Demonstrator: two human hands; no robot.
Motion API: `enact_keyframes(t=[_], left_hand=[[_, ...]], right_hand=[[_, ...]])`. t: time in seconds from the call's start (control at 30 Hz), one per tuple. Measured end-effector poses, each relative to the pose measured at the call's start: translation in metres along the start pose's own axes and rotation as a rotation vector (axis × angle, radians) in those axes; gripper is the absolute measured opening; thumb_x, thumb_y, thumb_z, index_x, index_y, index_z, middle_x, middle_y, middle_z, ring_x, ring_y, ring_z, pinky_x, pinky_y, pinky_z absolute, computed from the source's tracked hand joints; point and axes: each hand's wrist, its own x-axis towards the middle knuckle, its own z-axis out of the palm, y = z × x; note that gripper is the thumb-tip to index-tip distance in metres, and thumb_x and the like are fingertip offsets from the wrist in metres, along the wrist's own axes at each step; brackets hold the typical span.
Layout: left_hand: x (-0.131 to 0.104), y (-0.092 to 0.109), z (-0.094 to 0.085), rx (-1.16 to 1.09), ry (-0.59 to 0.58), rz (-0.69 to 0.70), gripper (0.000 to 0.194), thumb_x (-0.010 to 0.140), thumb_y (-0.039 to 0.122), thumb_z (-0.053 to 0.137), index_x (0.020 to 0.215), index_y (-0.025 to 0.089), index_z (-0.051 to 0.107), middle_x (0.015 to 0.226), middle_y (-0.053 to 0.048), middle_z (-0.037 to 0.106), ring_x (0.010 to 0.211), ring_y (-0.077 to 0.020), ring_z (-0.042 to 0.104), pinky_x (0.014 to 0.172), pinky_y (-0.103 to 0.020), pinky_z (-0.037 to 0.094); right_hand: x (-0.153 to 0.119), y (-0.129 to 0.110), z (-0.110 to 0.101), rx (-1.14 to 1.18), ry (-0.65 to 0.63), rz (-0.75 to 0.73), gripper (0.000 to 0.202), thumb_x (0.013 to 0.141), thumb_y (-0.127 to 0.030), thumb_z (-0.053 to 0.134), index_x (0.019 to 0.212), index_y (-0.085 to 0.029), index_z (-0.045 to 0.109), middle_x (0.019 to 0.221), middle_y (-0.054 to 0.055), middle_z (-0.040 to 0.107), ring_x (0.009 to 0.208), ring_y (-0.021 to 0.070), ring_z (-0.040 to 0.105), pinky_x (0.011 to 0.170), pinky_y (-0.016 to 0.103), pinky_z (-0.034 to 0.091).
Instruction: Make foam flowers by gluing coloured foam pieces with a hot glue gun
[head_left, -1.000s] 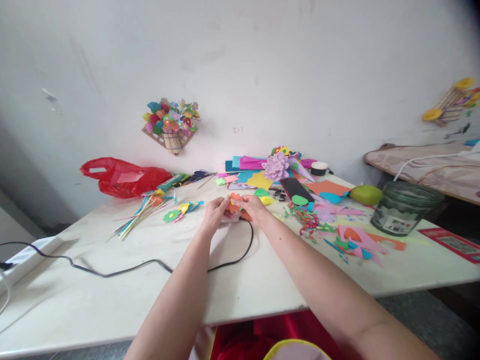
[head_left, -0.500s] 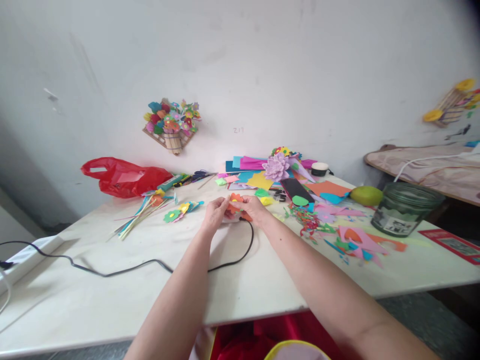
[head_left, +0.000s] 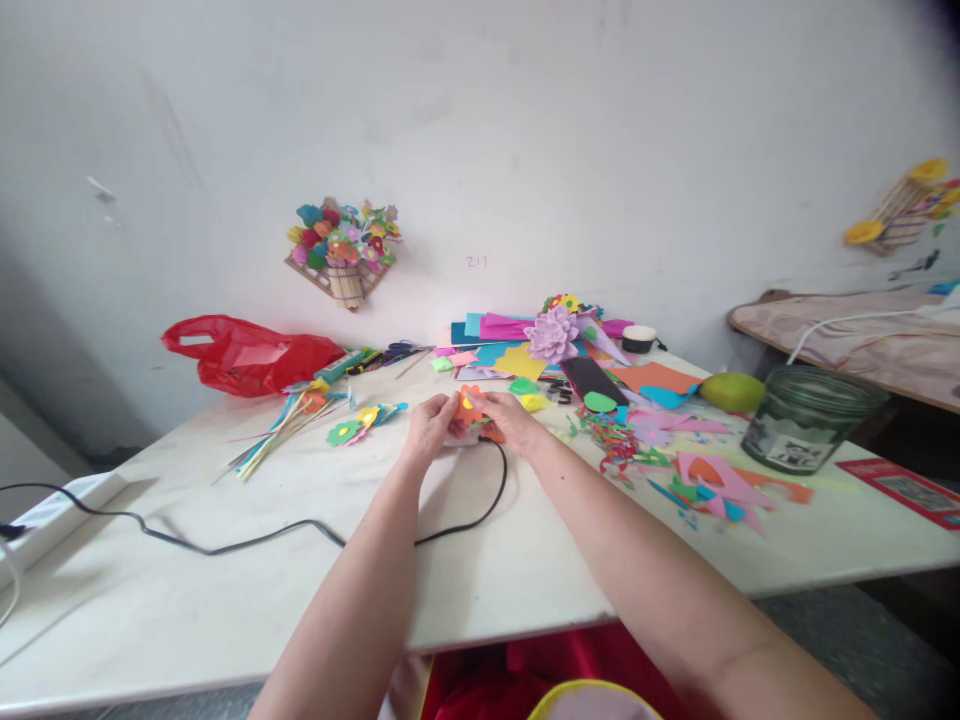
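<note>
Near the middle of the white table [head_left: 300, 600], an orange flower [head_left: 470, 403] with a yellow centre is held up between both hands. My left hand [head_left: 433, 426] pinches its left edge, and my right hand [head_left: 508, 418] grips its right edge. Just beneath the hands lies a pale object with a black cable [head_left: 504, 480] running from it; the hands hide most of its shape. To the left of my left hand lie a green flower [head_left: 344, 432] and a yellow flower [head_left: 368, 415].
A red plastic bag [head_left: 247, 355] and thin sticks [head_left: 281, 437] lie left. Coloured sheets [head_left: 521, 360], a phone [head_left: 592, 380], paper scraps [head_left: 720, 480], a yellow-green fruit [head_left: 733, 392] and a glass jar [head_left: 810, 420] lie right. A power strip [head_left: 67, 515] sits at the left edge.
The orange flower has tilted a little between the fingers and its yellow centre shows more clearly. Both hands remain in nearly the same place.
</note>
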Motion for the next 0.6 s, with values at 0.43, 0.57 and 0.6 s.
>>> enact_keyframes(t=[0.43, 0.57, 0.6], left_hand=[[0.0003, -0.0022, 0.0025, 0.023, -0.023, 0.017, 0.036, 0.068, 0.051, 0.05, 0.059, 0.016, 0.047, 0.046, 0.002, 0.054, 0.041, -0.0115, 0.052, 0.046, -0.023, 0.043], [-0.0003, -0.0016, 0.0023, 0.032, -0.025, 0.011, 0.037, 0.068, 0.052, 0.05, 0.059, 0.016, 0.047, 0.047, 0.002, 0.054, 0.042, -0.0118, 0.053, 0.045, -0.023, 0.042], [-0.0004, -0.0015, 0.0022, 0.029, -0.026, 0.011, 0.037, 0.068, 0.052, 0.05, 0.059, 0.016, 0.047, 0.048, 0.002, 0.054, 0.042, -0.0118, 0.053, 0.045, -0.023, 0.042]], right_hand=[[0.0059, 0.0076, -0.003, 0.003, 0.059, -0.061, 0.028, 0.058, -0.041, 0.064, 0.066, -0.014, 0.059, 0.057, 0.002, 0.06, 0.051, 0.012, 0.053, 0.047, 0.023, 0.035], [0.0049, 0.0067, -0.0039, -0.001, 0.079, -0.031, 0.029, 0.058, -0.041, 0.064, 0.068, -0.014, 0.059, 0.057, 0.001, 0.06, 0.049, 0.0109, 0.052, 0.044, 0.022, 0.031], [0.0039, 0.0054, -0.0034, 0.001, 0.078, -0.022, 0.03, 0.058, -0.042, 0.063, 0.068, -0.014, 0.06, 0.058, 0.001, 0.06, 0.049, 0.0106, 0.051, 0.043, 0.021, 0.03]])
